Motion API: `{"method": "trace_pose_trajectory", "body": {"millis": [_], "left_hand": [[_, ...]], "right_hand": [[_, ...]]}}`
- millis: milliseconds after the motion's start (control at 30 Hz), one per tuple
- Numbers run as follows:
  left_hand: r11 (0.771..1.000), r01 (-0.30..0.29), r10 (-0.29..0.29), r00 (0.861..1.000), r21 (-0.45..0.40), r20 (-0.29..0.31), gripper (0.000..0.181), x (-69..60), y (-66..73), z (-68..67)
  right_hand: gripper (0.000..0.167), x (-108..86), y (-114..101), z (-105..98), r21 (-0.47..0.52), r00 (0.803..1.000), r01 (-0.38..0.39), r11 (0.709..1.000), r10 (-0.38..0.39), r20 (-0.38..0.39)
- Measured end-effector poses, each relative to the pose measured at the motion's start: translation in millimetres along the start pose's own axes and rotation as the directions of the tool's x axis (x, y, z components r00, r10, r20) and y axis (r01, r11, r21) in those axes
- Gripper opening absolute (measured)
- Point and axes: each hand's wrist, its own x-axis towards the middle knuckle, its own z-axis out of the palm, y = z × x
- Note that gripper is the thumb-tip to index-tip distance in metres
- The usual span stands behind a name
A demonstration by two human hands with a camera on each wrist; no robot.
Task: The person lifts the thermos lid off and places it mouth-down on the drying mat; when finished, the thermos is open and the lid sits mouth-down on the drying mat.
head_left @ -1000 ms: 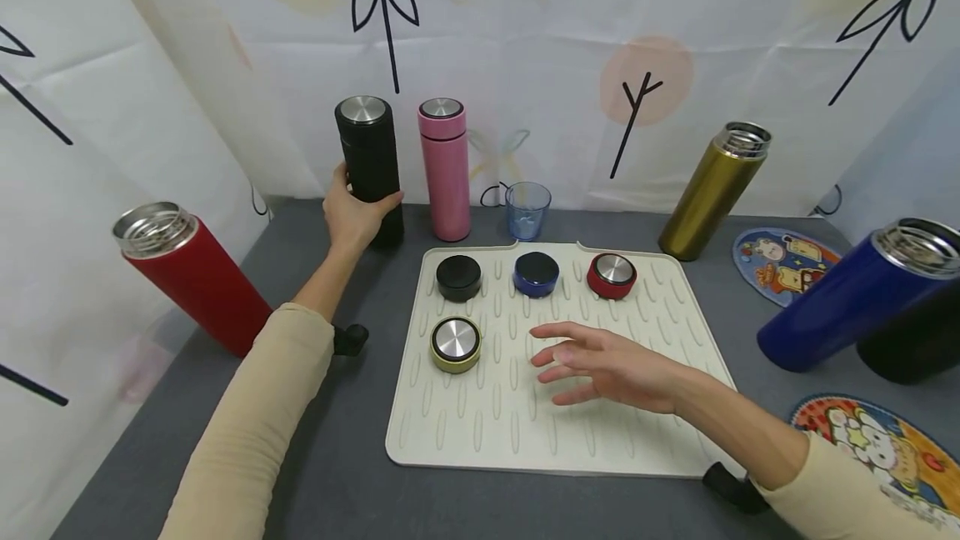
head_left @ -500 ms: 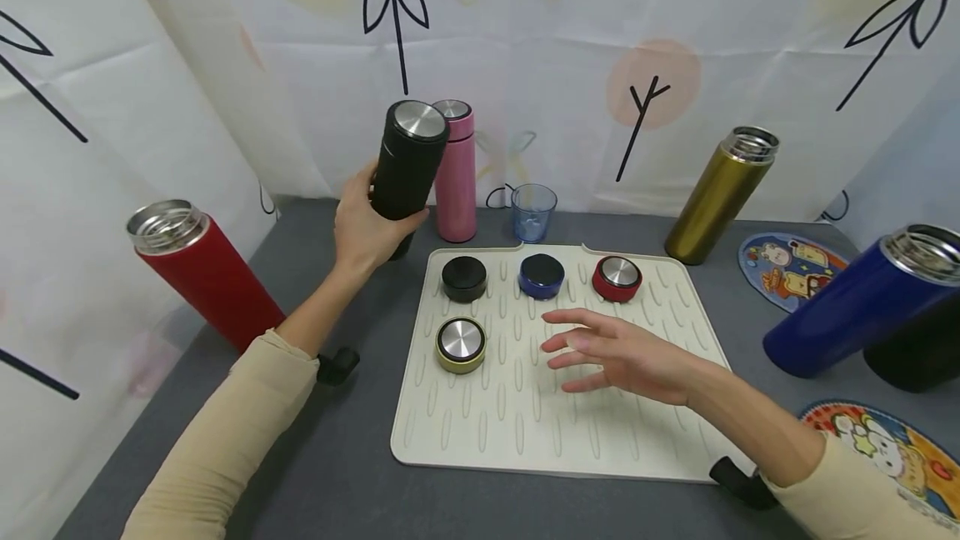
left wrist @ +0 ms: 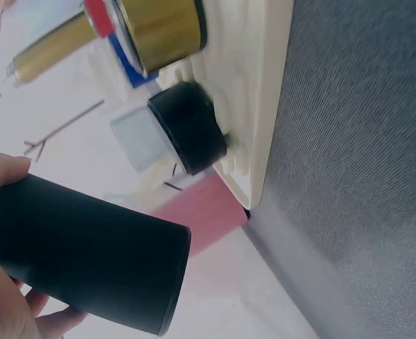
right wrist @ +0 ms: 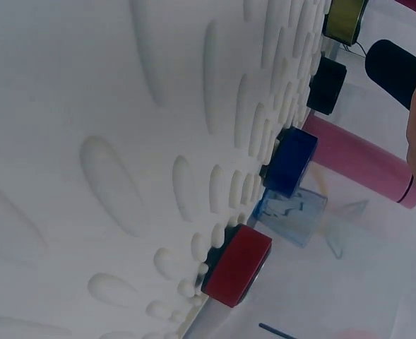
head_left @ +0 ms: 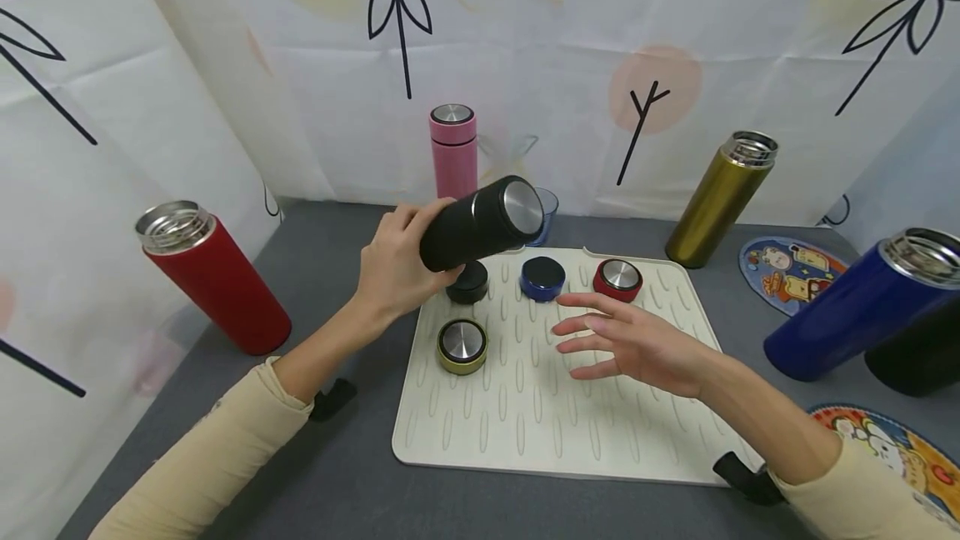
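Observation:
My left hand (head_left: 393, 261) grips a black thermos bottle (head_left: 483, 223) around its lower body. The bottle is lifted and tilted far over, its silver-topped lid pointing right. In the left wrist view the black bottle (left wrist: 87, 247) shows its plain base end. Below it on the white ridged mat (head_left: 525, 432) sit a black lid (head_left: 467, 283), partly hidden, a blue lid (head_left: 542, 278), a red lid (head_left: 618, 280) and a gold lid (head_left: 462, 347). Over the mat hovers my right hand (head_left: 630, 342), fingers loosely spread and holding nothing, nearest the blue and red lids.
A pink lidded bottle (head_left: 453, 148) and a blue glass (head_left: 550, 211) stand behind the mat, partly covered. A lidless red bottle (head_left: 213, 277) is at left. Lidless gold (head_left: 716, 202) and blue (head_left: 847, 311) bottles, a black one (head_left: 918, 348) and cartoon mats (head_left: 791, 273) lie right.
My left hand has lifted the black bottle off the table from beside the pink one, carried it right and toward me, and tipped it over. The right hand has barely moved.

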Motion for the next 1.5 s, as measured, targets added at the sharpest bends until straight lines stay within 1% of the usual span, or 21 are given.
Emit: {"method": "trace_pose_trajectory", "body": {"millis": [100, 200, 333, 400, 500, 700, 833, 900, 967, 1067, 1200, 1267, 1300, 1367, 1400, 1433, 1467, 1500], "left_hand": [[0.997, -0.063, 0.062, 0.998, 0.038, 0.024, 0.078, -6.5, 4.4, -0.4], [0.989, -0.125, 0.123, 0.992, 0.076, 0.042, 0.08, -11.5, 8.8, -1.4], [0.972, -0.205, 0.198, 0.977, 0.111, 0.075, 0.081, -16.1, 15.2, -2.6], [0.963, -0.237, 0.227, 0.97, 0.125, 0.091, 0.08, -18.2, 18.6, -2.8], [0.949, -0.279, 0.264, 0.958, 0.148, 0.111, 0.079, -21.3, 24.1, -2.9], [0.911, -0.349, 0.33, 0.936, 0.217, 0.12, 0.072, -28.0, 35.4, -2.2], [0.873, -0.397, 0.38, 0.918, 0.282, 0.115, 0.067, -30.2, 44.1, -2.6], [0.857, -0.415, 0.4, 0.91, 0.306, 0.112, 0.066, -30.2, 47.9, -2.8], [0.846, -0.425, 0.413, 0.904, 0.321, 0.109, 0.065, -30.1, 50.7, -3.1], [0.848, -0.422, 0.407, 0.906, 0.319, 0.116, 0.065, -30.0, 52.8, -4.1], [0.854, -0.415, 0.389, 0.91, 0.315, 0.143, 0.067, -30.8, 53.8, -6.1], [0.857, -0.411, 0.38, 0.911, 0.311, 0.157, 0.068, -30.8, 54.6, -7.4], [0.86, -0.408, 0.375, 0.913, 0.307, 0.164, 0.068, -30.7, 55.1, -8.3], [0.868, -0.401, 0.362, 0.915, 0.293, 0.181, 0.069, -30.2, 55.7, -9.7], [0.873, -0.396, 0.353, 0.916, 0.285, 0.19, 0.069, -29.9, 56.1, -10.5], [0.878, -0.389, 0.344, 0.918, 0.277, 0.199, 0.07, -29.8, 56.4, -11.3], [0.883, -0.383, 0.335, 0.919, 0.27, 0.207, 0.071, -29.6, 56.6, -12.0], [0.888, -0.377, 0.327, 0.92, 0.265, 0.214, 0.072, -29.5, 56.7, -12.6]], "right_hand": [[0.053, -1.0, -1.8, 0.0, 0.01, 1.0, 0.012, 1.0, -0.012, -0.012], [0.057, -1.6, -5.1, 0.7, 0.002, 0.999, 0.021, 1.0, -0.021, -0.047], [0.06, -1.3, -10.4, 2.8, -0.014, 0.992, 0.041, 0.999, -0.042, -0.12], [0.061, -0.7, -12.8, 4.1, -0.018, 0.986, 0.052, 0.998, -0.054, -0.155], [0.061, 0.3, -16.1, 6.5, -0.016, 0.979, 0.082, 0.997, -0.083, -0.188], [0.062, 1.6, -20.0, 9.5, -0.018, 0.973, 0.121, 0.993, -0.122, -0.195], [0.06, 2.4, -19.9, 12.8, -0.073, 0.962, 0.109, 0.991, -0.123, -0.242], [0.058, 2.7, -19.5, 15.1, -0.108, 0.95, 0.102, 0.989, -0.128, -0.283], [0.056, 2.4, -19.0, 17.4, -0.133, 0.938, 0.098, 0.986, -0.136, -0.319], [0.055, 1.5, -18.6, 20.5, -0.151, 0.924, 0.108, 0.983, -0.155, -0.351], [0.056, 0.0, -18.3, 22.7, -0.199, 0.915, 0.11, 0.974, -0.178, -0.363], [0.055, -1.1, -17.7, 22.7, -0.248, 0.911, 0.113, 0.962, -0.2, -0.361], [0.054, -1.5, -16.9, 22.3, -0.282, 0.908, 0.124, 0.951, -0.223, -0.354], [0.053, -2.0, -15.2, 20.9, -0.351, 0.901, 0.158, 0.923, -0.281, -0.332], [0.052, -1.9, -14.0, 20.0, -0.381, 0.897, 0.188, 0.905, -0.316, -0.309], [0.052, -1.5, -12.6, 18.9, -0.425, 0.889, 0.223, 0.877, -0.362, -0.281], [0.052, -0.9, -11.1, 17.5, -0.469, 0.877, 0.266, 0.842, -0.413, -0.245], [0.053, -0.3, -9.7, 16.0, -0.517, 0.861, 0.309, 0.798, -0.466, -0.203]]}}
